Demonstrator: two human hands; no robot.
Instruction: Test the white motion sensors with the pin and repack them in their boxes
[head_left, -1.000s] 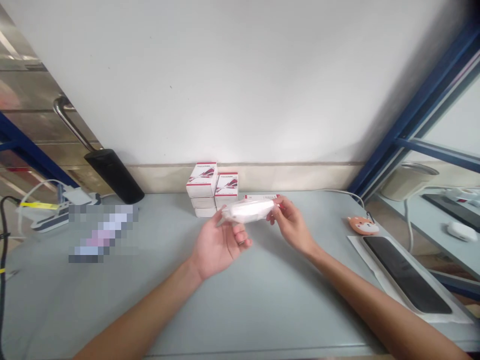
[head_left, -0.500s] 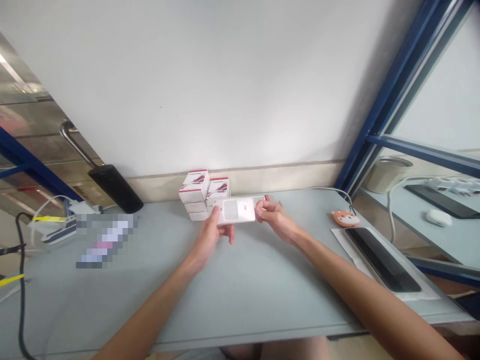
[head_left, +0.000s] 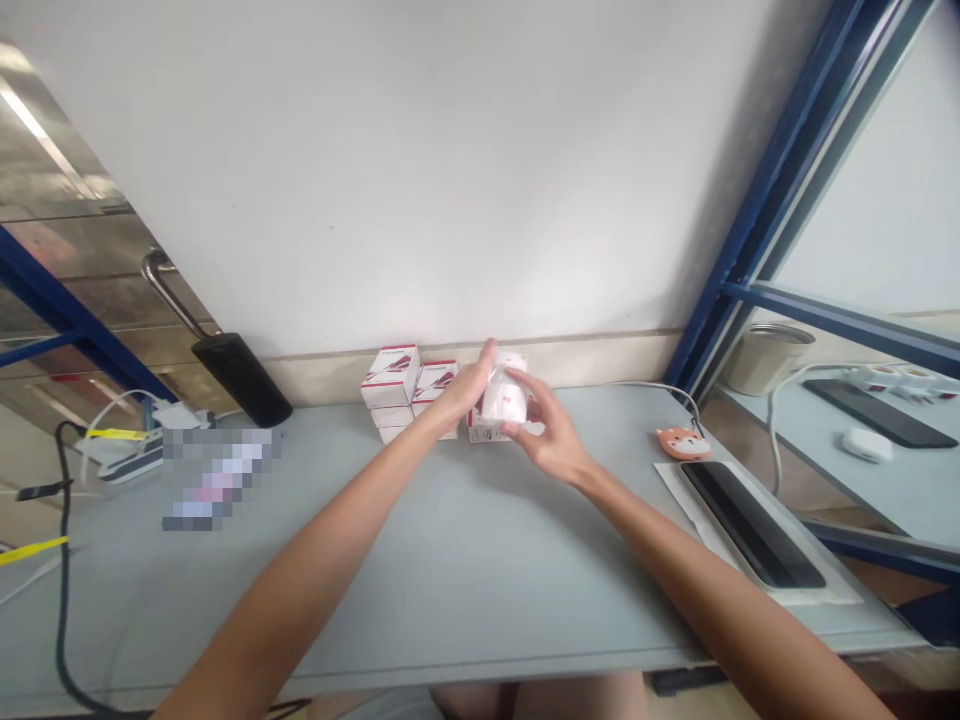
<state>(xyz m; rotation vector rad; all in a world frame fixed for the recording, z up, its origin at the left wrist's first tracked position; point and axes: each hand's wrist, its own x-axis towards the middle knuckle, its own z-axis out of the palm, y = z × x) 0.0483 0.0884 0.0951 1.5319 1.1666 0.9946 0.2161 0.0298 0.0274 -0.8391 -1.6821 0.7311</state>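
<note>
A white packet [head_left: 511, 402] with small red marks is held over the table, bent into a rounded shape. My left hand [head_left: 471, 388] lies against its left side, seen edge-on with the fingers pointing up and away. Around the right side my right hand [head_left: 556, 432] is curled, index finger across the front and thumb at the lower edge. Just behind and below the packet a white and red box [head_left: 484, 431] is partly hidden. To the left stand stacked small white boxes [head_left: 390, 378] with red trim, partly covered by my left forearm.
A black cylinder [head_left: 244, 380] leans by the wall at left, near a power strip [head_left: 131, 452] and cables. At right lie an orange animal-faced object [head_left: 682, 443] and a dark phone-like slab [head_left: 754, 525] on a white sheet. A blue frame [head_left: 765, 160] borders a mirror-like panel.
The white packet was flat and stretched sideways between both hands; now it is bent and slightly higher and farther right. My left hand has moved right, close to my right hand.
</note>
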